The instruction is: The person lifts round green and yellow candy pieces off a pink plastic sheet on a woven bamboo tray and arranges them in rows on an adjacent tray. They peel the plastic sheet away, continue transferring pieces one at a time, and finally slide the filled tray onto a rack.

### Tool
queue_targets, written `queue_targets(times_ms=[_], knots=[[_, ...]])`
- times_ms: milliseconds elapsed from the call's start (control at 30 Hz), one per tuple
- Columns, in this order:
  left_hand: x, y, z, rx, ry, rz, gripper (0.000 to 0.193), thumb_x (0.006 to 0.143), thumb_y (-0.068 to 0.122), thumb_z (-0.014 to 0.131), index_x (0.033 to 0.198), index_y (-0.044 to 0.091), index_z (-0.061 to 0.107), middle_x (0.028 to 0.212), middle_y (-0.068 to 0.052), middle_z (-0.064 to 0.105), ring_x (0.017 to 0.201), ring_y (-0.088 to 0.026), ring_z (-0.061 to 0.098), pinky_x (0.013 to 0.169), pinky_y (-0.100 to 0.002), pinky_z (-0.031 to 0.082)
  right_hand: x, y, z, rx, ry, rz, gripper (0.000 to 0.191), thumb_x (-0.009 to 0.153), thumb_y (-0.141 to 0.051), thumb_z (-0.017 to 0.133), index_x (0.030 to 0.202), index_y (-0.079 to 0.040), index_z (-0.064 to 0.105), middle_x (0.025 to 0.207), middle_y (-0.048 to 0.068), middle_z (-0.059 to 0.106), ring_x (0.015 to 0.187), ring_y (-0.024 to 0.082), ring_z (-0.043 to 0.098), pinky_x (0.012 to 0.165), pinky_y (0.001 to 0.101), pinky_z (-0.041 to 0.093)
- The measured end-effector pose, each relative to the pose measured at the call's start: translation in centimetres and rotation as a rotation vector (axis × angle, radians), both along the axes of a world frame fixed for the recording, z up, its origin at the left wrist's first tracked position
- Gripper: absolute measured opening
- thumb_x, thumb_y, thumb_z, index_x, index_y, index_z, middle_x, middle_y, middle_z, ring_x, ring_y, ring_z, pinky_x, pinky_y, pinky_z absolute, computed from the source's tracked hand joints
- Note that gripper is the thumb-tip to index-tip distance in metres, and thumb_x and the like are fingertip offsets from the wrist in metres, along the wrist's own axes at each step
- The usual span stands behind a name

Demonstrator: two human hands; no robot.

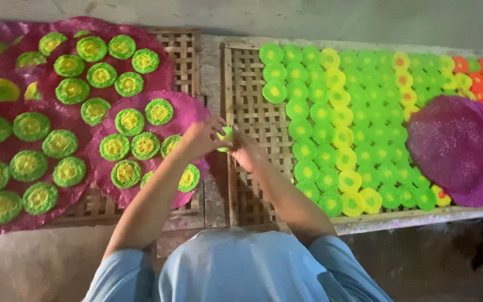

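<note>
Both my hands meet over the gap between two woven bamboo trays. My left hand (198, 140) and my right hand (246, 151) pinch a small green disc (227, 136) between their fingertips. Just left of my left hand lies a large magenta round sheet (188, 113) carrying several green discs with yellow centres (129, 121). To the right of my right hand, the right tray (252, 112) holds rows of small green discs (308, 151), yellow discs (339, 114) and orange discs (479, 81).
More magenta sheets (57, 28) topped with green-and-yellow discs cover the left tray (183, 47). A stack of plain purple round sheets (457, 148) rests on the right tray's far side. A grey wall runs behind the trays, and bare floor lies in front.
</note>
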State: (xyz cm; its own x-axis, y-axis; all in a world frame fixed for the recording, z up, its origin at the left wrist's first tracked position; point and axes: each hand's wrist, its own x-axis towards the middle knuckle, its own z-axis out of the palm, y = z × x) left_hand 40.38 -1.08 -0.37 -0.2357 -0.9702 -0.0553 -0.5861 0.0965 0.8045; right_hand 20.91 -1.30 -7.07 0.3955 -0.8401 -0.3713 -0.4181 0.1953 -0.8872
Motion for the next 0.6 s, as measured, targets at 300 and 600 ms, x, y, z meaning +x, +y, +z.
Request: queue_targets(times_ms=[300, 600], knots=[[8.8, -3.9, -2.6, -0.101, -0.729, 0.43, 0.059, 0.095, 0.032, 0.069, 0.141, 0.002, 0.048, 0.142, -0.021, 0.051, 0.13, -0.038, 0.05, 0.101, -0.053, 0.046, -9.5, -8.3, 3.5, -0.371, 0.452, -0.314, 0.039, 0.09, -0.008, 0.071, 0.129, -0.012, 0.068, 0.14, 0.02, 0.056, 0.122, 0.035, 0.056, 0.098, 0.0478, 0.045], [10.7, -5.5, -2.0, 0.314, -0.475, 0.475, 0.043, 0.101, 0.033, 0.068, 0.131, 0.004, 0.057, 0.107, -0.015, 0.071, 0.086, -0.025, 0.069, 0.072, -0.04, 0.062, -10.4, -9.8, 1.9, -0.93, 0.77, -0.276, 0.044, 0.084, -0.007, 0.073, 0.127, -0.004, 0.062, 0.12, 0.022, 0.064, 0.112, 0.04, 0.06, 0.093, 0.0498, 0.05]])
